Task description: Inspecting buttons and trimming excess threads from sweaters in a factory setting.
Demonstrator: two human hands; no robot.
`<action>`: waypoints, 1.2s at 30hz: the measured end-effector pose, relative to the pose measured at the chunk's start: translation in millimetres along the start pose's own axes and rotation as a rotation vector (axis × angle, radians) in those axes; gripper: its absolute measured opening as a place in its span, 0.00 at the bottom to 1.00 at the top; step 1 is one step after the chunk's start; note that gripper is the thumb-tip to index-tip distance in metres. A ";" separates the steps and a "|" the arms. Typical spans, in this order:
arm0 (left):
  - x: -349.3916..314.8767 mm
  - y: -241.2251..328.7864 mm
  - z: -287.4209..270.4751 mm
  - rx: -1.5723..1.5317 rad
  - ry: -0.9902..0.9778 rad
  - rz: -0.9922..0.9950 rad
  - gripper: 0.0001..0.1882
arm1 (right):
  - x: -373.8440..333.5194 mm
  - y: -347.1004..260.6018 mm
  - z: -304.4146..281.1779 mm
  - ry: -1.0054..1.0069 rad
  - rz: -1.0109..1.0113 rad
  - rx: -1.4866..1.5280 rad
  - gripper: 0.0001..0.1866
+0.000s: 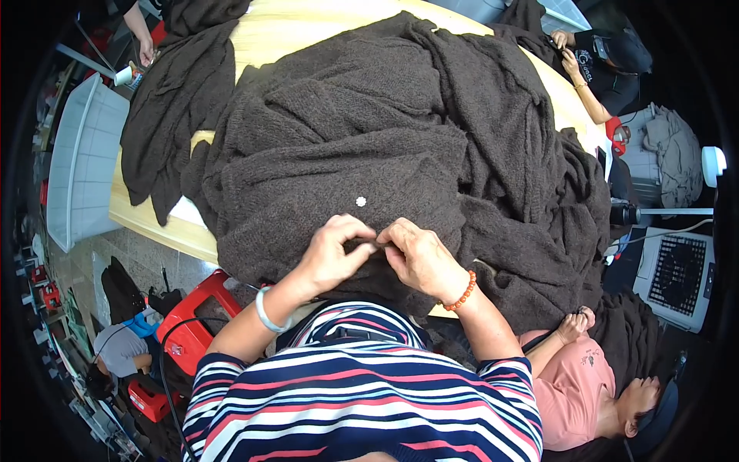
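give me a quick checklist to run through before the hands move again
1. Left hand and right hand close together at the dark knit fabric: ok.
2. What exactly is between their fingertips: cannot tell, too small and dark.
3. White flower-like piece in plain sight, apart from the fingers: ok, it lies on the fabric just beyond them.
4. Fabric smoothed flat: not ok, it is heaped in folds across the table.
5. Pink-shirted co-worker's hands apart from the person's own: ok, off to the right.
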State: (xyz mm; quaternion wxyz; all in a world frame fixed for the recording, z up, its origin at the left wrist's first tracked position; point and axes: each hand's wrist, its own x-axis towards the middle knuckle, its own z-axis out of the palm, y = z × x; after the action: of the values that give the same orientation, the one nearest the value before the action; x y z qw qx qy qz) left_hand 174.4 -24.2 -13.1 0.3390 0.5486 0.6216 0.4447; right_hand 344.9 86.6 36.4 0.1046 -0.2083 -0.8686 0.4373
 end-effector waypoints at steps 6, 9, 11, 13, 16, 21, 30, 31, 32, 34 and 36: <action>31.8 -16.5 -3.7 -0.174 0.168 -0.404 0.11 | 6.2 -3.7 -3.3 -0.007 0.001 0.017 0.08; 41.8 -19.0 0.6 0.127 0.112 -0.321 0.08 | 7.0 1.2 1.2 0.015 -0.012 0.018 0.08; 41.8 -13.4 3.1 0.386 0.102 -0.081 0.07 | 7.1 3.4 2.6 0.072 -0.037 0.004 0.09; 39.1 -9.4 6.3 0.352 0.093 -0.117 0.06 | 7.4 3.0 4.2 0.080 -0.029 -0.014 0.09; 36.2 -14.0 3.8 0.370 0.044 -0.043 0.06 | 7.9 5.8 8.8 0.045 -0.005 -0.019 0.07; 29.4 -22.7 -6.3 -0.168 -0.138 -0.385 0.07 | 8.0 7.9 15.1 0.083 -0.064 -0.098 0.08; 16.9 -31.5 -11.2 -0.957 -0.255 -0.523 0.09 | 6.7 0.7 21.5 0.261 -0.055 -0.007 0.12; 16.2 -31.4 -10.9 -0.958 -0.254 -0.521 0.09 | 6.4 1.1 21.9 0.262 -0.046 0.002 0.13; 15.6 -31.2 -10.4 -0.989 -0.252 -0.538 0.10 | 5.9 1.7 22.5 0.263 -0.036 0.011 0.15; 15.9 -28.9 -9.3 -1.021 -0.255 -0.553 0.10 | 4.8 5.4 25.1 0.258 -0.031 0.021 0.16; 16.1 -22.3 -7.8 -1.064 -0.220 -0.604 0.08 | 4.2 6.3 25.7 0.251 -0.025 0.032 0.18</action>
State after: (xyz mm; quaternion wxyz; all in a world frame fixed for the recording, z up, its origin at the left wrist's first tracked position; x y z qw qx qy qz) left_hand 156.1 -9.9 -29.7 0.7389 0.1469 0.4039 0.5189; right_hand 333.5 73.5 16.0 0.2213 -0.2488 -0.8442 0.4202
